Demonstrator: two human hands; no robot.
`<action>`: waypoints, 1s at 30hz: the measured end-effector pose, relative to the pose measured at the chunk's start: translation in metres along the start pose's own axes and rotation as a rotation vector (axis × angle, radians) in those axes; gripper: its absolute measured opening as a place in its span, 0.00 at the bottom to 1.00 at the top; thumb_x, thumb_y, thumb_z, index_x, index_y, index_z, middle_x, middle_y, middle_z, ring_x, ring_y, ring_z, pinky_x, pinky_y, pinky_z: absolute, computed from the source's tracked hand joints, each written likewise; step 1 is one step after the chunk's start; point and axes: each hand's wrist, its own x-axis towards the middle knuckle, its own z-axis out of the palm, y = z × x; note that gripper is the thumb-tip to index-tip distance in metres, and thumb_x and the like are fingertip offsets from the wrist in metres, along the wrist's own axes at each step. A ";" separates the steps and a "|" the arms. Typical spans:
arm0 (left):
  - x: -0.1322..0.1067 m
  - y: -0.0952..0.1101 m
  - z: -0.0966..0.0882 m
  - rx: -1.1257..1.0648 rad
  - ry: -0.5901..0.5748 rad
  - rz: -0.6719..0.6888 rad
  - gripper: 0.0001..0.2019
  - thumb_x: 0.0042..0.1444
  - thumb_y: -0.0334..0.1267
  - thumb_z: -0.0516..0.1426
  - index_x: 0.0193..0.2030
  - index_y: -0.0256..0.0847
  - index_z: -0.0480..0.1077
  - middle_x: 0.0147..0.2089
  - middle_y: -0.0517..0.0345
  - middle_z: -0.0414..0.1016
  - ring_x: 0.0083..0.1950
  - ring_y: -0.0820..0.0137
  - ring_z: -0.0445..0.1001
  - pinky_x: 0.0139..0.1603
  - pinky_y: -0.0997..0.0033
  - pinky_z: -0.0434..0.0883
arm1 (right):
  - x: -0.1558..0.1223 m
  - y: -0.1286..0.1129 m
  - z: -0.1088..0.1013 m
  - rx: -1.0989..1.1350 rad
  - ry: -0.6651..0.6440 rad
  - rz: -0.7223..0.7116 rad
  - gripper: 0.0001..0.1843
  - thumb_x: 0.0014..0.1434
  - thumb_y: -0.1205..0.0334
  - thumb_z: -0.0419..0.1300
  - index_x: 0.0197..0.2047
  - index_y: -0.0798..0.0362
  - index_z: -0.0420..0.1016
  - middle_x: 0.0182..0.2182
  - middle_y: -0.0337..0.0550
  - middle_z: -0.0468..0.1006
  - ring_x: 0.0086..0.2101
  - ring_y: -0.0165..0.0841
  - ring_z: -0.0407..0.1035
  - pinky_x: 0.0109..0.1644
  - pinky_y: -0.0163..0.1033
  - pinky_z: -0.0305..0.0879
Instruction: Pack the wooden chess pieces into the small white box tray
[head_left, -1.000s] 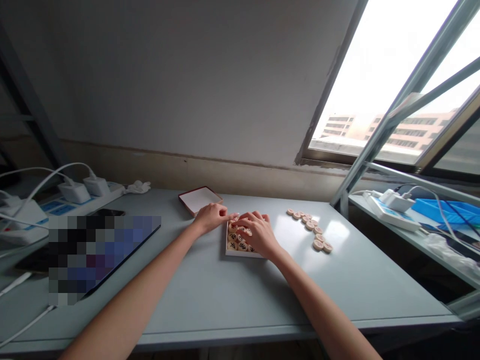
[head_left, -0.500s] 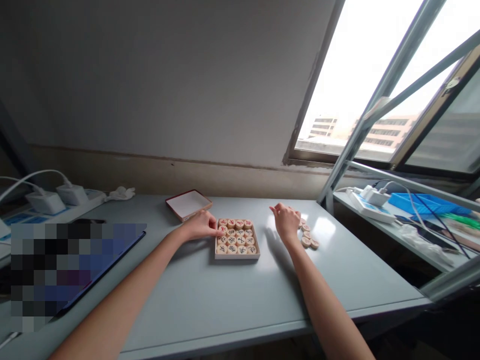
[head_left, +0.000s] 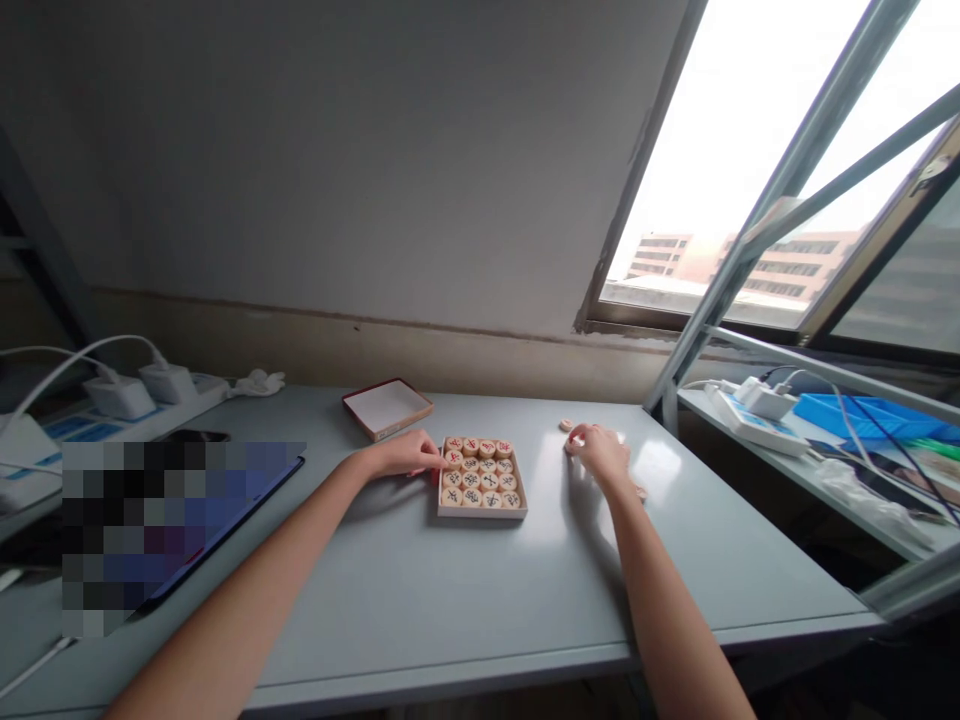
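Note:
A shallow box (head_left: 482, 511) sits mid-table, filled with several round wooden chess pieces (head_left: 480, 473) in rows. My left hand (head_left: 403, 456) rests against the box's left edge, fingers curled on it. My right hand (head_left: 600, 453) lies palm-down to the right, over a loose row of the same discs, fingers bent onto them; most discs are hidden beneath it. One loose disc (head_left: 566, 425) shows just beyond my fingertips.
The box lid (head_left: 387, 407), red-edged, lies behind the box. A dark tablet (head_left: 180, 510) and a power strip with chargers (head_left: 142, 395) are at left. A side shelf (head_left: 810, 440) with a blue tray and cables stands at right under the window.
My right hand left the box and went right to the loose discs, settling down onto them. My left hand stayed at the box's left edge.

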 end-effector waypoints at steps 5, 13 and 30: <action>0.001 0.003 0.001 0.013 0.002 -0.015 0.22 0.46 0.50 0.52 0.11 0.39 0.55 0.11 0.66 0.51 0.16 0.78 0.48 0.20 0.72 0.46 | -0.007 -0.013 -0.007 0.216 0.034 -0.295 0.07 0.51 0.61 0.56 0.33 0.50 0.73 0.33 0.41 0.75 0.33 0.35 0.67 0.36 0.38 0.58; -0.001 0.005 0.001 0.060 -0.005 -0.015 0.17 0.47 0.43 0.50 0.11 0.37 0.59 0.12 0.63 0.57 0.16 0.78 0.52 0.21 0.74 0.51 | -0.036 -0.069 0.004 0.629 -0.065 -0.831 0.09 0.54 0.60 0.57 0.39 0.50 0.68 0.35 0.40 0.72 0.31 0.28 0.66 0.35 0.33 0.62; -0.001 0.008 0.002 0.104 0.033 -0.019 0.16 0.46 0.40 0.50 0.11 0.37 0.61 0.12 0.63 0.57 0.17 0.77 0.53 0.21 0.74 0.50 | -0.042 -0.083 0.020 0.631 -0.060 -0.872 0.07 0.51 0.60 0.60 0.31 0.54 0.68 0.30 0.40 0.69 0.28 0.28 0.64 0.33 0.33 0.61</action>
